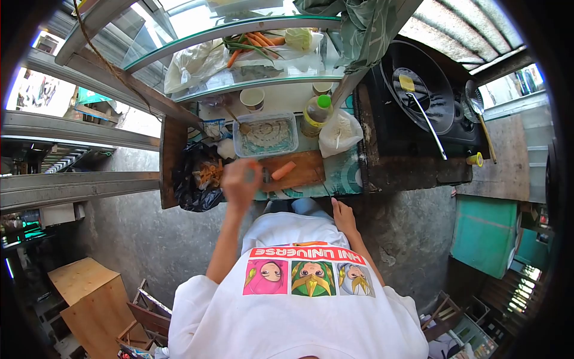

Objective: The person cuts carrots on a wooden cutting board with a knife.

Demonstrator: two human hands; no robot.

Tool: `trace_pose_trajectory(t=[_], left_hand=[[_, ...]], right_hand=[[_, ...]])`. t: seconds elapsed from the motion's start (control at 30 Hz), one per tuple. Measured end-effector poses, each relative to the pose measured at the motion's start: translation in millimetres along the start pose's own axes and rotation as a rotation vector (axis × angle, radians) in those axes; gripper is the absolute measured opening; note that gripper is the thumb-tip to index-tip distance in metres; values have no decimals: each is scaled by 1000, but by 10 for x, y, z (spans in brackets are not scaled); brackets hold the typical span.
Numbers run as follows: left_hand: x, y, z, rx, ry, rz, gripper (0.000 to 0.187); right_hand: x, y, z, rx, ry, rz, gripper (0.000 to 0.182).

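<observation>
My left hand (239,181) is raised over the left end of a wooden cutting board (305,173), fingers curled; what it holds, if anything, is hidden. A small dark object (266,175) lies just right of it on the board. A peeled carrot (283,170) lies on the board beside that. Left of the hand, a black plastic bag (194,179) holds orange carrot scraps (209,173). My right hand (344,215) rests flat and empty below the counter's front edge, fingers extended.
Behind the board stand a clear plastic tub (266,135) of pale food, an oil bottle (315,113), a white bag (339,133) and a paper cup (252,99). A black wok (418,84) with a spatula (421,105) sits right. Glass shelves (239,27) above carry carrots (258,40).
</observation>
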State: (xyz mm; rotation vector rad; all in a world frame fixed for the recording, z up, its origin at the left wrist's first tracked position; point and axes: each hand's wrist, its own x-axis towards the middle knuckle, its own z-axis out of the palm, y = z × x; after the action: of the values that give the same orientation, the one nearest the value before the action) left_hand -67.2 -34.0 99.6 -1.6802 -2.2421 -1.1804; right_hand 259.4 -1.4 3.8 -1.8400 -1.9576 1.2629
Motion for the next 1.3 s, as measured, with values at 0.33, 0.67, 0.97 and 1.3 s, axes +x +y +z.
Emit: trace_pose_trajectory(t=[0.33, 0.67, 0.97, 1.3], left_hand=[[-125, -478, -442, 144, 79, -224, 25], [-622, -243, 829, -60, -505, -269, 39], [-373, -57, 618, -483, -369, -230, 35], [-551, 84, 1191, -199, -421, -146, 36]], right_hand=[[145, -166, 11, -72, -126, -5, 54], [67, -149, -29, -63, -58, 41, 54], [-27, -107, -85, -28, -75, 99, 56], [45, -215, 8, -173, -51, 98, 55]])
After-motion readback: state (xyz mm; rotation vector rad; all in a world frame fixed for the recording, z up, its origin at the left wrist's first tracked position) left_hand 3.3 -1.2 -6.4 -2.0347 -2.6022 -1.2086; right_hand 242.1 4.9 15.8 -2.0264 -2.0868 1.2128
